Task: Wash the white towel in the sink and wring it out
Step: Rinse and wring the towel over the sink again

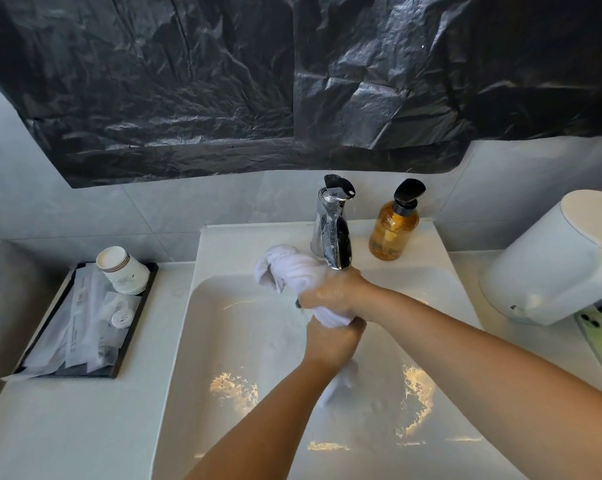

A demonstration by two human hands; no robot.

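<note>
Both hands, left [330,341] and right [330,294], grip the twisted white towel [289,268] over the sink [230,327]; paper cups [121,270] sit on a tray [133,337].

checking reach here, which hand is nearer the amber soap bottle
Right. The right hand grips the towel just below the faucet, nearer the soap bottle; the left hand grips lower down.

Left hand [330,336]: I see it nearer me, fingers curled tight round the white towel [292,268].
Right hand [337,292]: gripping the same towel just above the left.
Forearms: both bare, converging from lower right.
</note>
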